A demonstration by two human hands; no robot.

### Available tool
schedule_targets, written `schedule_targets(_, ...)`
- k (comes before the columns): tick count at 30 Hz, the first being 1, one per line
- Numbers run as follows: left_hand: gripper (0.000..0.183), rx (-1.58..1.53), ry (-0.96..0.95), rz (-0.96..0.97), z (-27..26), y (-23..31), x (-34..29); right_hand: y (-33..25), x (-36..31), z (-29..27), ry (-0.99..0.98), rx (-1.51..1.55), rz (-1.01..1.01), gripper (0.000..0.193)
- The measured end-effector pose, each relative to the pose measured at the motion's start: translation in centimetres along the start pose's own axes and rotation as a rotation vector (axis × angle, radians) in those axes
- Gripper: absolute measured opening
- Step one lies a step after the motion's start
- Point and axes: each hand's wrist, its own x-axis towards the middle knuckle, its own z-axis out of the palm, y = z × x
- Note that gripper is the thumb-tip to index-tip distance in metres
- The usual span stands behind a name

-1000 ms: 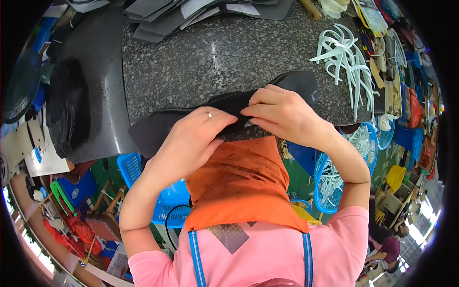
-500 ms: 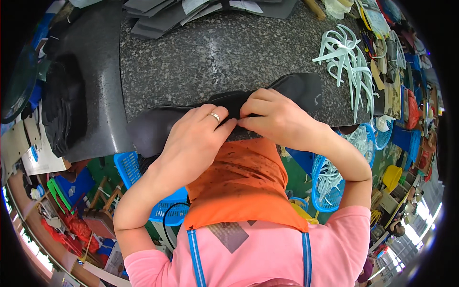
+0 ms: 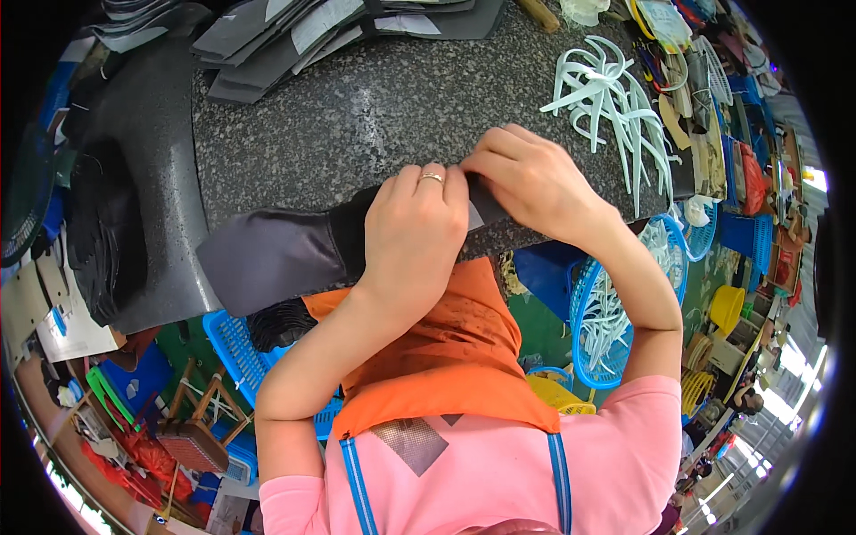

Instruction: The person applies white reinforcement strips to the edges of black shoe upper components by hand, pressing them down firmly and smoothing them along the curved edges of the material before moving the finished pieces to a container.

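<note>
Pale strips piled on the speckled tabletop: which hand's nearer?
Right. The right hand is at the black piece, just nearer the wearer and left of the pale strips. The left hand is farther left, over the same piece.

The speckled tabletop (image 3: 357, 134) bears pale strips (image 3: 609, 86), grey sheets (image 3: 259, 58) (loosely stacked), a dark piece (image 3: 281, 254).

Pink short-sleeved T-shirt (image 3: 508, 477) with a grey diamond print (image 3: 412, 446), dark-specked orange apron (image 3: 455, 401) on pale-striped blue straps (image 3: 358, 480), silver-coloured ring (image 3: 432, 176) on the left hand (image 3: 415, 245)
</note>
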Motion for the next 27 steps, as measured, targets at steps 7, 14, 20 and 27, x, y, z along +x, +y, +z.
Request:
schedule_targets(7,0.027,0.041,-0.009,-0.002,0.1,0.5,-0.3,0.8,-0.5,1.1,-0.025,-0.095,-0.111,0.023)
schedule_targets(14,0.032,0.032,0.016,0.068,-0.3,-0.3,-1.6,0.2,-3.3,-0.4,-0.054,-0.052,-0.107,0.031)
schedule_targets(20,0.038,0.073,-0.076,0.164,-3.0,-1.2,-4.1,1.4,-6.0,-2.1,-0.104,-0.141,-0.142,0.046)
schedule_targets(27,0.036,-0.186,-0.25,0.03,-5.9,-3.6,-3.6,-3.5,-0.1,2.5,0.038,0.36,0.0,0.02)
